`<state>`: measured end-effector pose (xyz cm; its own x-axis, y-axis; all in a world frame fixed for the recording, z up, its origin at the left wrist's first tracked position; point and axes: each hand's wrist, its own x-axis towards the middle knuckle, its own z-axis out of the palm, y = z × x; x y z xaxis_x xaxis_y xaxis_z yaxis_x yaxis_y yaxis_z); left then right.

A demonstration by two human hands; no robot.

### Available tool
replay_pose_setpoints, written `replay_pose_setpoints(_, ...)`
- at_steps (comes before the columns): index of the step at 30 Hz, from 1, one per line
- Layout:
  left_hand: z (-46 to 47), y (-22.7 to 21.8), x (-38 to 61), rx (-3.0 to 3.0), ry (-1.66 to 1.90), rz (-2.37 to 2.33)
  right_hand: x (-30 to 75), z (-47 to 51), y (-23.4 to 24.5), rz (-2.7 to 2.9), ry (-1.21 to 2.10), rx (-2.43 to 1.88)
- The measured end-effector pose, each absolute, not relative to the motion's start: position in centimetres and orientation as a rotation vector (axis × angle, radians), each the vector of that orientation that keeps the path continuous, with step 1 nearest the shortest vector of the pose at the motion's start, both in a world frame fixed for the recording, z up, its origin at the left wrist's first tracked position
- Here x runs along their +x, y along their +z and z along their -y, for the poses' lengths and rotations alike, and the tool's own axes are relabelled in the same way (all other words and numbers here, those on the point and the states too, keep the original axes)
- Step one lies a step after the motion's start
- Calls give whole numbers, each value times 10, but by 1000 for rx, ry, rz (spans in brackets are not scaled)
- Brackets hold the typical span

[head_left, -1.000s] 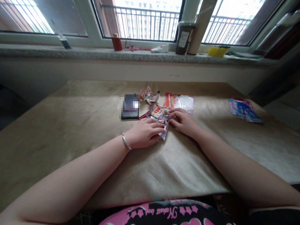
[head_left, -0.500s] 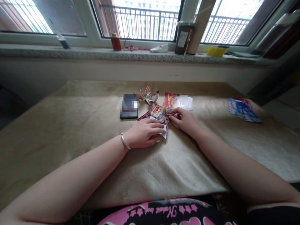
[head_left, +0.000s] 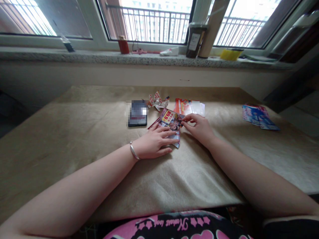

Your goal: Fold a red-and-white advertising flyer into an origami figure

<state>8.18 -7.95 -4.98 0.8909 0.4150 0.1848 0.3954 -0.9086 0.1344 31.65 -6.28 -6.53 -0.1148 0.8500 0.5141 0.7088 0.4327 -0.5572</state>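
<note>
A colourful printed leaflet (head_left: pixel 169 117), with a yellow patch marked 89.9, lies on the table in front of me. My left hand (head_left: pixel 158 139) rests flat across its near part, fingers stretched out and spread. At the leaflet's right edge, my right hand (head_left: pixel 198 126) pinches the paper between thumb and fingers. Part of the leaflet is hidden beneath my left fingers. Just beyond it sit a crumpled wrapper (head_left: pixel 158 101) and an orange-and-white paper sheet (head_left: pixel 188 107).
A dark phone-like device (head_left: pixel 138 114), partly blurred out, lies left of the leaflet. Several blue printed cards (head_left: pixel 259 117) are fanned at the right. The table (head_left: pixel 74 132) has a beige cover. Along the windowsill (head_left: pixel 94 58) stand a red container (head_left: pixel 123 45) and a dark jar (head_left: pixel 195 41).
The leaflet lies flatter and more spread out, shifted slightly right. My left fingers have stretched and spread further over it. My right hand has moved slightly right, still pinching the edge.
</note>
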Motion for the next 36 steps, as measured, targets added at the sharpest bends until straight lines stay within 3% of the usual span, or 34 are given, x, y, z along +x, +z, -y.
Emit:
replay_pose_setpoints(15,80,-53,82,2947,235,-714,309,67,-64,1675,520,-1378)
replay_pose_setpoints(36,78,-55,82,2932,268,-889,309,70,-65,1907,437,-1445)
